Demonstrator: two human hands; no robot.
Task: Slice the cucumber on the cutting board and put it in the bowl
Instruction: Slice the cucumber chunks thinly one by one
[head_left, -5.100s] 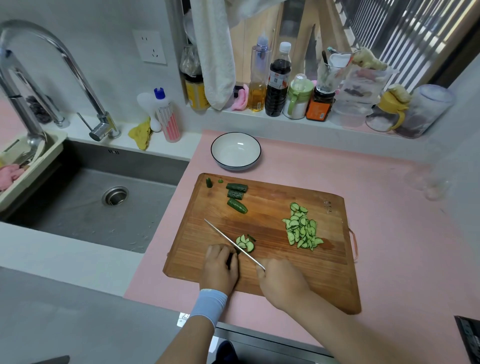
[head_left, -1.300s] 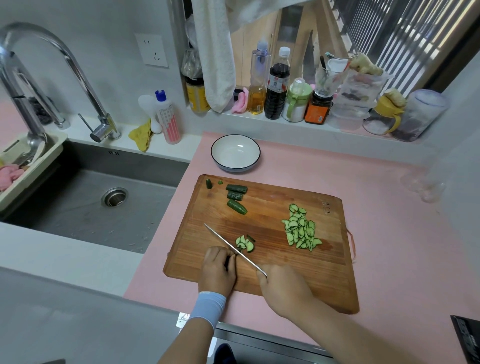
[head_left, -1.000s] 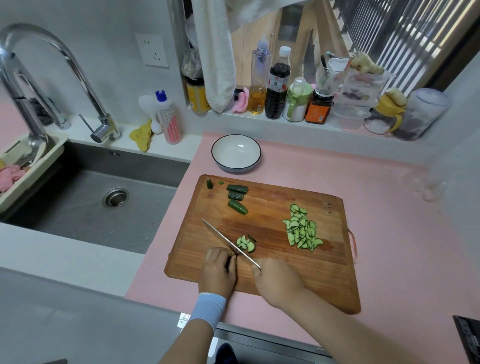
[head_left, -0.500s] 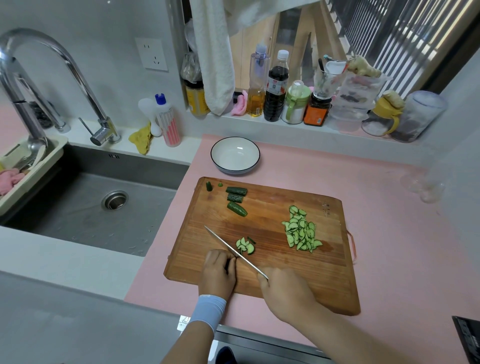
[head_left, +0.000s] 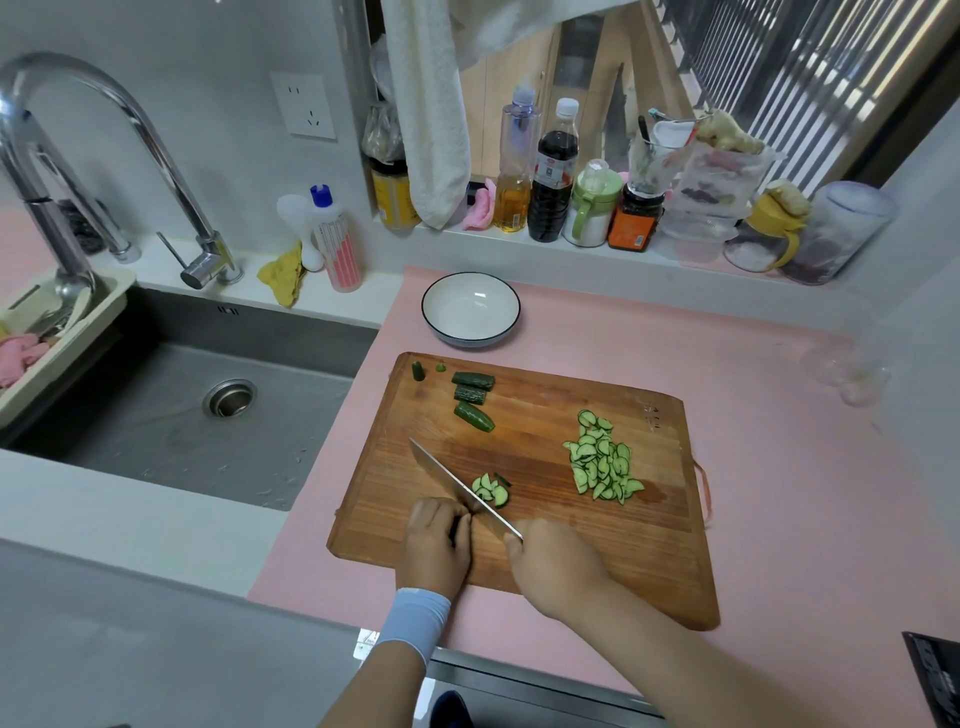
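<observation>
Three chunks (head_left: 470, 395) to go: my left hand (head_left: 434, 545) clamps the cucumber piece (head_left: 457, 526), right hand (head_left: 556, 566) grips the knife (head_left: 452, 483), so keep fingertips tucked, slices thin.

Home kitchen, steel sink (head_left: 171, 415), tap (head_left: 104, 135), condiment bottles (head_left: 556, 176)

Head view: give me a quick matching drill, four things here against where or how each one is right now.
1. bowl
2. big pile of slices
3. uncut cucumber chunks
4. knife

A. right side of the cutting board
B. far left of the cutting board
C. empty, on the pink mat
D. gripped by the right hand

Pairs: 1-C, 2-A, 3-B, 4-D.
</observation>
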